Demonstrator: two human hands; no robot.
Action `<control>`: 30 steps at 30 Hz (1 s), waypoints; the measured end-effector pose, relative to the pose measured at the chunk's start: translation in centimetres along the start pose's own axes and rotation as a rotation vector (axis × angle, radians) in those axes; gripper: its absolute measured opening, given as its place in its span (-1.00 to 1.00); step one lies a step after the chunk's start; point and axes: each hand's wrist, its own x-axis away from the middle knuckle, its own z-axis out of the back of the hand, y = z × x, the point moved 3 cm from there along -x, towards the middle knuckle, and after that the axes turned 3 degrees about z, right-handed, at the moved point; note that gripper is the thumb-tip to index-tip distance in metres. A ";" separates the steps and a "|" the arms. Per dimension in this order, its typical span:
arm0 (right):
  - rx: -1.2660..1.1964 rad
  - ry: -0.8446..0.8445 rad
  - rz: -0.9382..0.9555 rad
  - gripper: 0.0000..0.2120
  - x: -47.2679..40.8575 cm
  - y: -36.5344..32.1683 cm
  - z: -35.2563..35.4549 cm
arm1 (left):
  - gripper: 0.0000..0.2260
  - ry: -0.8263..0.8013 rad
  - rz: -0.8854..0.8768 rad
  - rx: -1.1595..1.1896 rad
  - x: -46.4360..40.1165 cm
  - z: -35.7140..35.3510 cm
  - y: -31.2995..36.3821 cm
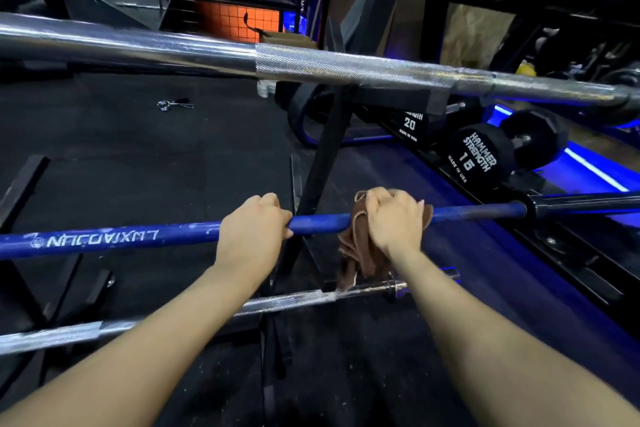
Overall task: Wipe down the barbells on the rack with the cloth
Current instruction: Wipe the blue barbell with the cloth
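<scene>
A blue barbell (138, 237) lies across the black rack (325, 156) at mid height. My left hand (251, 230) grips its shaft just left of the rack upright. My right hand (396, 218) grips a brown cloth (353, 253) wrapped round the same blue bar, right of the upright; the cloth's loose end hangs down. A thick chrome barbell (311, 68) rests on the rack above, and a thinner chrome bar (294, 302) lies below my arms.
Black dumbbells marked 15 (479, 156) and 20 (410, 123) sit on a low rack to the right, beside blue light strips. A spring collar (173, 103) lies on the black rubber floor beyond. Weight plates (304, 114) lean behind the rack upright.
</scene>
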 end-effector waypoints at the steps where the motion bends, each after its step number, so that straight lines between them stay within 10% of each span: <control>1: -0.015 0.002 0.014 -0.60 0.7 -0.8 -0.1 | -0.81 -0.003 0.002 -0.003 -0.1 -0.1 0.0; 9: -0.099 -0.081 0.507 -0.43 3.5 -2.7 -0.7 | -0.81 -0.036 0.011 -0.026 -0.2 0.1 -0.1; 15: -0.075 -0.070 0.123 -0.55 0.3 1.8 -0.2 | -0.81 -0.036 0.002 -0.031 -0.2 0.0 0.0; 21: -0.248 -0.313 0.459 -0.49 5.4 -3.8 -1.0 | -0.80 -0.037 0.000 -0.054 -0.4 -0.1 0.1; 30: -0.009 -0.061 0.359 -0.48 4.8 -2.7 2.2 | -0.81 -0.040 -0.039 0.007 -0.2 -0.1 -0.5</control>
